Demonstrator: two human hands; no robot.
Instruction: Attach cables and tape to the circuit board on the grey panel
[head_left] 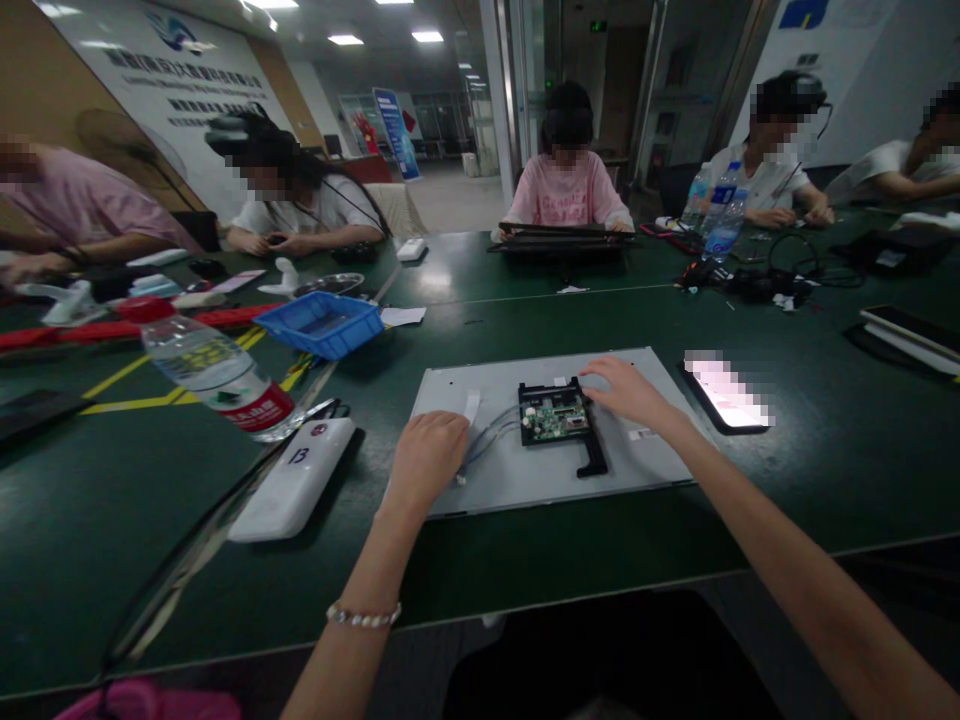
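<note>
A grey metal panel (525,480) lies flat on the green table in front of me. A green circuit board (553,415) in a black bracket (592,455) sits at its middle, with thin wires (491,435) running left from it. My left hand (426,458) rests curled on the panel's left part, beside the wires, its fingers closed and folded under. My right hand (628,392) lies on the panel just right of the board, fingertips touching the bracket's top right corner, fingers stretched out.
A lit phone (726,393) lies right of the panel. A white power bank (294,478), a water bottle (217,375) and a blue bin (324,322) stand to the left. Several other people sit round the table with laptops, bottles and cables.
</note>
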